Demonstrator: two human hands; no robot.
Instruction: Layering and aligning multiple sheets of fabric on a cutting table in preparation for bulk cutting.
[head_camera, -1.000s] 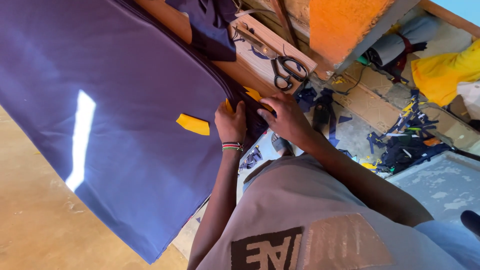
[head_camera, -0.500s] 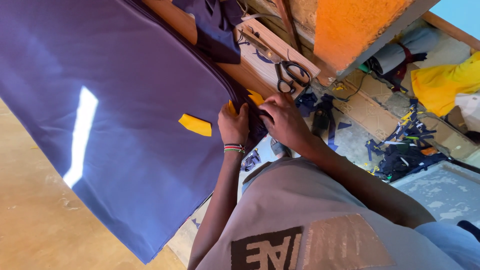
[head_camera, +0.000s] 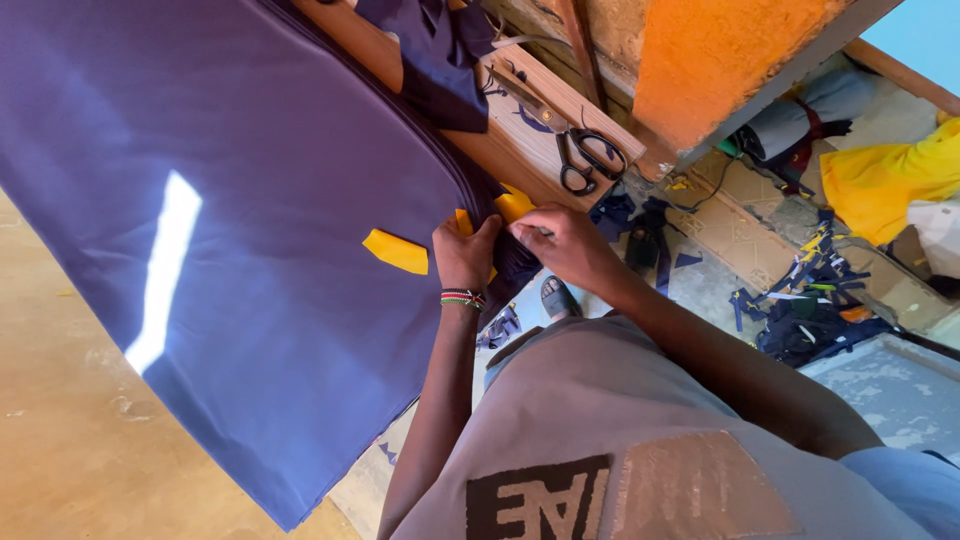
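Observation:
A large sheet of dark blue fabric (head_camera: 220, 190) lies spread over a wooden table. My left hand (head_camera: 463, 252), with a beaded band at the wrist, presses on the fabric's near edge. My right hand (head_camera: 560, 240) pinches the same edge just to the right, fingers closed on the cloth. Small yellow pieces (head_camera: 396, 250) lie on the fabric beside my left hand, and another yellow piece (head_camera: 513, 204) shows at the edge above my right hand.
Black scissors (head_camera: 585, 158) rest on the bare wooden table top (head_camera: 520, 140). A folded dark blue piece (head_camera: 435, 60) lies at the table's far end. Fabric scraps (head_camera: 810, 300) litter the floor; yellow cloth (head_camera: 880, 180) sits at the right.
Both hands have stayed at the fabric's edge. The view has shifted a little, bringing the scissors and floor scraps lower in frame.

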